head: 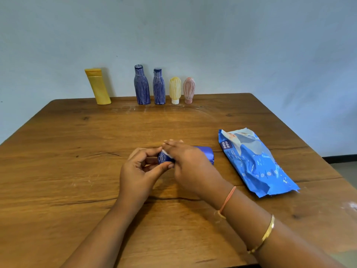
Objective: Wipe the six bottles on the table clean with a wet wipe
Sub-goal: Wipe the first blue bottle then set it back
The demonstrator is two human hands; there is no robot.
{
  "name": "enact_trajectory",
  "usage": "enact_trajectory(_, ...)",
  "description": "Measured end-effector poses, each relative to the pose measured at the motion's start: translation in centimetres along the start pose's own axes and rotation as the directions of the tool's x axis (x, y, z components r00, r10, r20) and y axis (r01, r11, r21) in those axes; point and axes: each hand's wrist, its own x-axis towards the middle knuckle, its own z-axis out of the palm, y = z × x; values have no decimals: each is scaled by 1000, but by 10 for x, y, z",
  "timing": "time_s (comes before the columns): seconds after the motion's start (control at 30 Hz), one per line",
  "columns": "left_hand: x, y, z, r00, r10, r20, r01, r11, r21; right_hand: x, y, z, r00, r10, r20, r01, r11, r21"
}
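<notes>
Five bottles (142,86) upright at table (77,151) rear; blue bottle (206,154) lying mid-table: left hand (139,173) pinches cap end, right hand (191,165) grips wipe (165,152) on it.

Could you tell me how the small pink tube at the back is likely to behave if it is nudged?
The pink tube stands upside down on its narrow cap and is wider above, so it would probably tip easily. Its rounded body suggests it might then roll.

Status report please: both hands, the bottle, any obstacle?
Left hand pinches blue bottle at cap end. Right hand holds wet wipe on it. Wipe pack apart, right side.
</notes>
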Motion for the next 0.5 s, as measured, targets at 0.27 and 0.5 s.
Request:
enact_trajectory(0.27,-1,3,0,1000,30,9,-31,996,88,-6,46,-7,968,223,-117,-208,970,128)
enact_trajectory(0.5,0,-1,2,1000,23,-4,-23,998,53,-7,14,2,985,148,-94,-140,986,89)
